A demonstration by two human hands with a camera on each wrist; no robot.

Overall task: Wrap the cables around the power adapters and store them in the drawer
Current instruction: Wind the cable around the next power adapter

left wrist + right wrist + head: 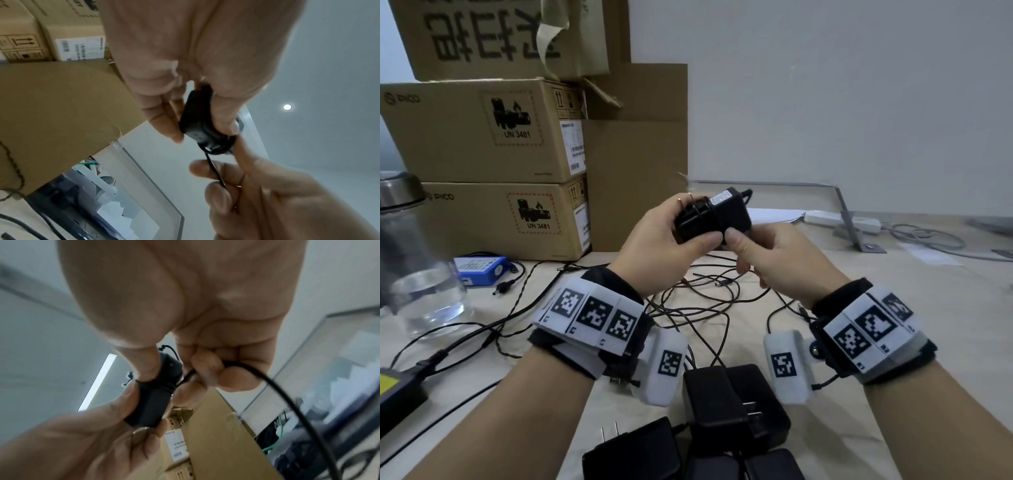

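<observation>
While the left hand [654, 236] grips the black power adapter [714, 216] above the desk [914, 308], the right hand [770, 253] pinches its cable [273, 386] mid-wrap, so another taut turn probably comes next.

Adapters [690, 455] cut off below — drawer hidden (box labels [576, 144] illegible)

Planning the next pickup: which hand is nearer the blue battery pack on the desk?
Left. The left hand is up gripping the power adapter, on the blue battery pack's side; the right hand is farther across.
</observation>
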